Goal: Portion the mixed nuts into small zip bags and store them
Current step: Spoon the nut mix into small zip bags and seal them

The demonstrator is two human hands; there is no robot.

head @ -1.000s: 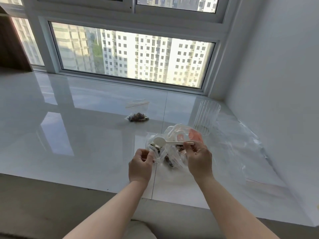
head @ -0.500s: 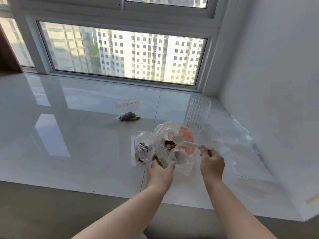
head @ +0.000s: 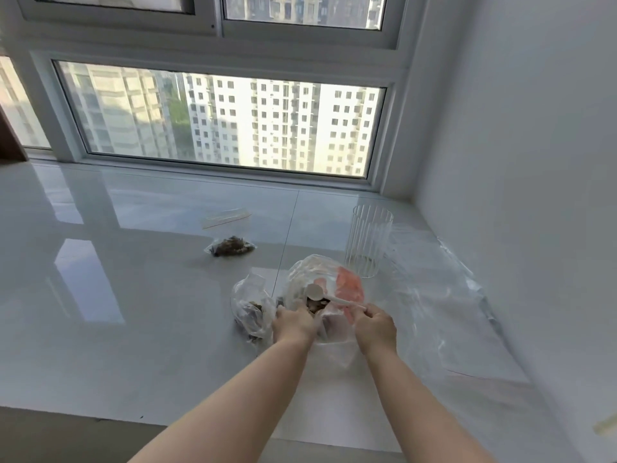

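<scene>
A large clear plastic bag of mixed nuts with a red patch lies on the glossy white sill. My left hand grips its near edge and holds it open. My right hand pinches the handle of a white plastic scoop, whose bowl sits in the mouth of the large bag above the nuts. A small clear bag holding some nuts stands just left of my left hand. Farther back lies a filled small zip bag with a red strip.
A ribbed clear cup stands upright behind the big bag to the right. Large flat clear bags are spread along the white wall on the right. The window frame borders the sill's far edge; the near edge drops off.
My left hand let go of the small bag and moved right to grip the big bag's edge. The scoop swung from above the small bag into the big bag's mouth.
</scene>
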